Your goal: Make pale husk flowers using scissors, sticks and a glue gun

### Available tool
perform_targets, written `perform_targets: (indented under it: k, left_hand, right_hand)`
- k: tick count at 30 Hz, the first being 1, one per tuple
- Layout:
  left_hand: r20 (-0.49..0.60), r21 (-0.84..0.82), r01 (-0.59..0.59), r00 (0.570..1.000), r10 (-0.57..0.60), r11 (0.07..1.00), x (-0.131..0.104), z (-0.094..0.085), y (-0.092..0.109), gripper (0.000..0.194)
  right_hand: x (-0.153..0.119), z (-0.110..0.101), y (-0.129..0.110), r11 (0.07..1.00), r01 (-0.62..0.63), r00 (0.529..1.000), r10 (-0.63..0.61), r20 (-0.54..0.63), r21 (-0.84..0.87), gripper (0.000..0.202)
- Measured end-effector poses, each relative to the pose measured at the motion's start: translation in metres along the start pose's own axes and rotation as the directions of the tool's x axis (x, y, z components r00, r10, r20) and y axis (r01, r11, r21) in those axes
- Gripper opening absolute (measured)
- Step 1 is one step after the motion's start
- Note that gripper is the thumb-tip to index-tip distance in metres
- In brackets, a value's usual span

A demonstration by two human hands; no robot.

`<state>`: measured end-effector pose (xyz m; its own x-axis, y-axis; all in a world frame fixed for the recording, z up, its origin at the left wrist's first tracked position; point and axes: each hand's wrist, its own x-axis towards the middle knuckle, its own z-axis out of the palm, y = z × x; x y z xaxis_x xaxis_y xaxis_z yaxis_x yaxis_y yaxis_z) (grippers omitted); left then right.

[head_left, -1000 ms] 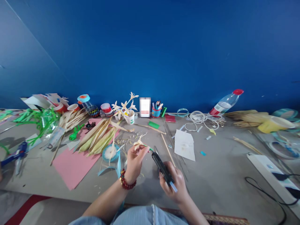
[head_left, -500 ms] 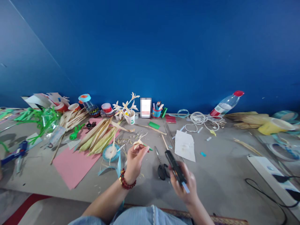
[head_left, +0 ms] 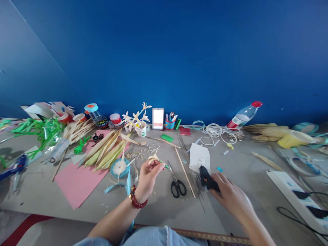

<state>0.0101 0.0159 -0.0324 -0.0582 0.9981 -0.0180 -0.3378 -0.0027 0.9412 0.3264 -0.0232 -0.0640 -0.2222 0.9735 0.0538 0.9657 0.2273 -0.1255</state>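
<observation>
My left hand (head_left: pixel 149 176), with a red bead bracelet at the wrist, pinches a small pale husk flower (head_left: pixel 154 158) that has a green stem. On the right, my right hand (head_left: pixel 227 191) is closed on the black glue gun (head_left: pixel 208 180), whose front end lies over the lower edge of a white paper (head_left: pixel 199 157). Between the hands are black-handled scissors (head_left: pixel 177 184) and a thin wooden stick (head_left: pixel 185 173). Thin wires (head_left: pixel 198 191) lie beside the gun.
Husks (head_left: pixel 106 153), pink paper (head_left: pixel 79 184) and a blue ribbon roll (head_left: pixel 120 167) lie left. A cup of husk flowers (head_left: pixel 140 130) stands behind. At right are a white cable (head_left: pixel 214 131), tilted bottle (head_left: pixel 243 116) and power strip (head_left: pixel 294 194).
My right hand has moved right with the glue gun, which now points toward the white paper. The scissors' handles and the stick are uncovered. My left hand still pinches the flower.
</observation>
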Motion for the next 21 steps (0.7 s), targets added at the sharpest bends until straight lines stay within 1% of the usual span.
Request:
perform_targets:
  k: [2, 5, 6, 7, 8, 9, 11, 14, 17, 19, 21]
  left_hand:
    - [0.006, -0.012, 0.008, 1.000, -0.008, 1.000, 0.000, 0.000, 0.000, 0.017]
    - [0.038, -0.018, 0.016, 0.999, -0.015, 1.000, 0.000, 0.001, 0.002, 0.019]
    - [0.054, -0.014, 0.016, 0.998, -0.015, 1.000, -0.001, 0.002, 0.003, 0.019]
    - [0.070, -0.009, 0.014, 0.997, -0.014, 1.000, -0.002, 0.003, 0.005, 0.019]
    - [0.086, -0.001, 0.013, 0.996, -0.013, 1.000, -0.003, 0.005, 0.007, 0.019]
    - [0.102, 0.009, 0.011, 0.995, -0.012, 1.000, -0.005, 0.006, 0.009, 0.019]
    - [0.130, 0.038, 0.012, 0.991, -0.017, 0.999, -0.007, 0.009, 0.014, 0.019]
    - [0.157, 0.090, 0.012, 0.987, -0.026, 0.996, -0.010, 0.010, 0.018, 0.018]
    - [0.191, 0.092, -0.001, 0.981, -0.017, 0.996, -0.011, 0.010, 0.022, 0.016]
    - [0.218, 0.067, -0.010, 0.976, -0.005, 0.998, -0.012, 0.010, 0.023, 0.015]
    - [0.231, 0.042, -0.013, 0.973, 0.004, 0.999, -0.012, 0.011, 0.024, 0.014]
  right_hand:
    - [-0.001, -0.005, 0.001, 1.000, 0.003, 1.000, -0.003, -0.020, 0.000, 0.030]
    - [0.002, -0.021, -0.009, 0.999, -0.002, 0.992, 0.008, -0.125, 0.046, 0.029]
    - [0.004, -0.028, -0.017, 0.995, 0.009, 0.985, 0.009, -0.173, 0.098, 0.025]
    - [0.008, -0.035, -0.028, 0.982, 0.027, 0.974, 0.017, -0.224, 0.189, 0.019]
    - [0.012, -0.041, -0.041, 0.950, 0.063, 0.973, 0.009, -0.230, 0.305, 0.017]
    - [0.018, -0.045, -0.055, 0.897, 0.115, 0.969, -0.005, -0.249, 0.427, 0.017]
    - [0.031, -0.050, -0.084, 0.747, 0.182, 0.973, -0.045, -0.225, 0.639, 0.018]
    - [0.049, -0.050, -0.118, 0.526, 0.149, 0.988, -0.050, -0.145, 0.838, 0.020]
    - [0.059, -0.047, -0.133, 0.333, 0.071, 0.996, -0.080, -0.046, 0.940, 0.026]
    - [0.061, -0.047, -0.136, 0.245, 0.018, 0.996, -0.092, 0.005, 0.969, 0.029]
    - [0.061, -0.048, -0.137, 0.178, -0.028, 0.996, -0.084, 0.043, 0.984, 0.031]
